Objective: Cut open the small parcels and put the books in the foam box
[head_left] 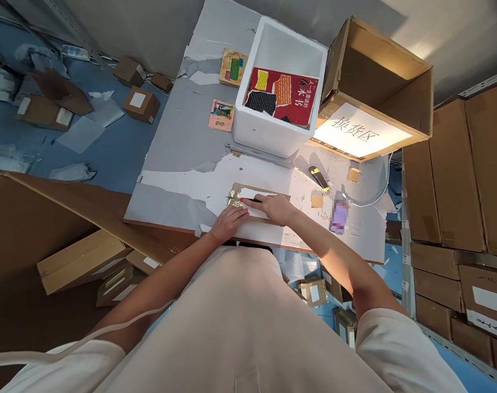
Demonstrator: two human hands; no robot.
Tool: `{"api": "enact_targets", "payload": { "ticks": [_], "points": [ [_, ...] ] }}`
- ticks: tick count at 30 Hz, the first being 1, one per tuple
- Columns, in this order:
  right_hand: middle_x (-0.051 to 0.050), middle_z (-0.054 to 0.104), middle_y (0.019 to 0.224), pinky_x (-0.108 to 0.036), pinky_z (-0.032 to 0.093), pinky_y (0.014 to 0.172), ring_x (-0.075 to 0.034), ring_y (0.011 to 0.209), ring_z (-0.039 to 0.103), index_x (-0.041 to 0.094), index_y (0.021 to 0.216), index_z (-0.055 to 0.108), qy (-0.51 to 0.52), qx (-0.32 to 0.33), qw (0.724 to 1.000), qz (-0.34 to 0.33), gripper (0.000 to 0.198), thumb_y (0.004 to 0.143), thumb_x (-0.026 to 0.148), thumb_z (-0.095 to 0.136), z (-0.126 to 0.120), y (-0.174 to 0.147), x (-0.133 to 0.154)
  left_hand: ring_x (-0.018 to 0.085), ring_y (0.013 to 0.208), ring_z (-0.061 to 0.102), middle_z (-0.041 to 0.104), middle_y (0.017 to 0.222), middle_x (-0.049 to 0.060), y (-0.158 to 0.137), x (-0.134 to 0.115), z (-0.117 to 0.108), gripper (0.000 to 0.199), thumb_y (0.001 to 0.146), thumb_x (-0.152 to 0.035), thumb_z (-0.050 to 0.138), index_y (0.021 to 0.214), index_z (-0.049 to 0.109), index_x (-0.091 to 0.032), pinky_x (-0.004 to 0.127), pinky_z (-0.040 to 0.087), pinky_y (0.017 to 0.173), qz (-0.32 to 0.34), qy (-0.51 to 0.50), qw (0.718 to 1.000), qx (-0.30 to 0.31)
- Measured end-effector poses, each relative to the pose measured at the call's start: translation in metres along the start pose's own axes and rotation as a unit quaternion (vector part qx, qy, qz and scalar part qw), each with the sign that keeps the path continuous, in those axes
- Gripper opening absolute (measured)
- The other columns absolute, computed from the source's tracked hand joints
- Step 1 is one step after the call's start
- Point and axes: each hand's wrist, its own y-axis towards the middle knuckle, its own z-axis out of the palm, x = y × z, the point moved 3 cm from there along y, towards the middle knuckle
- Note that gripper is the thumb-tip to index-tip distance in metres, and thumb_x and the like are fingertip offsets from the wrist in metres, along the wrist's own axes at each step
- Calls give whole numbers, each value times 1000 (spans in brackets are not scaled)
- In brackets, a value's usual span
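Right hand (275, 208) is pinching a slim black tool with a red bit (252, 200), right by the shiny gold tape (233, 198) on the left end of a flat brown cardboard parcel with a white label (254, 192). Left hand (230, 222) just lies on the near-left corner, fingers stretched out, not clenched. Parcel's near the front edge of a patchy white-and-grey table (177, 191), white foam box (265, 135) behind it.
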Motion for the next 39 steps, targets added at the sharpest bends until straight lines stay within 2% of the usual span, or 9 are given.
{"api": "enact_targets", "payload": {
  "ticks": [7,12,16,19,22,26,29,33,39],
  "points": [
    [-12,60,117,-29,42,63,-22,85,66,35,152,16,-45,16,999,19,64,94,16,37,21,-21,-10,20,112,60,69,113,9,0,-3,-4,30,95,-16,40,112,64,-21,42,50,93,11,4,1000,1],
    [-9,63,111,-25,37,52,-19,76,64,36,148,30,-48,29,993,102,74,83,2,45,45,-90,-35,20,114,59,69,114,9,1,-2,-3,33,94,-14,39,113,65,-23,42,48,95,-8,-4,1000,13],
    [-7,66,102,-24,38,53,-18,78,62,37,144,39,-28,-37,988,149,74,81,-2,44,58,-152,-44,21,109,61,70,110,9,6,-4,-3,32,93,-17,40,110,66,-23,43,48,91,-24,-3,999,28],
    [-6,66,104,-23,43,56,-17,82,62,38,145,37,83,-137,967,200,70,85,2,43,73,-180,-41,23,105,61,70,109,9,13,-7,-9,29,93,-21,41,107,67,-23,41,46,88,-37,18,998,56],
    [-6,66,104,-25,48,59,-15,75,61,31,148,34,323,-260,871,263,59,90,18,44,107,-186,-36,26,105,60,67,110,11,28,-10,-18,29,88,-34,51,110,65,-22,46,40,93,-55,48,993,94],
    [-2,66,83,-25,47,49,-10,52,50,23,147,36,622,-312,658,289,62,88,34,49,160,-154,-22,37,128,42,50,137,19,58,-9,-25,80,66,-63,67,131,51,-18,55,21,108,-59,89,986,131],
    [0,63,78,-22,43,44,-8,50,49,23,146,37,711,-327,549,293,67,83,39,55,177,-127,-14,41,140,25,35,149,22,74,-3,-22,105,59,-71,66,142,37,-14,57,10,112,-72,112,976,171],
    [-1,64,83,-21,41,43,-7,51,49,22,143,42,755,-336,490,276,69,79,40,61,175,-113,-12,41,140,24,33,150,22,79,4,-16,110,58,-73,65,145,32,-15,57,8,112,-98,118,965,211],
    [0,62,72,-22,41,42,-8,48,49,18,144,42,768,-322,494,248,74,77,42,65,172,-113,-12,42,137,29,38,146,22,78,4,-15,110,53,-72,70,142,35,-16,57,13,111,-97,101,973,182]
  ]
}}
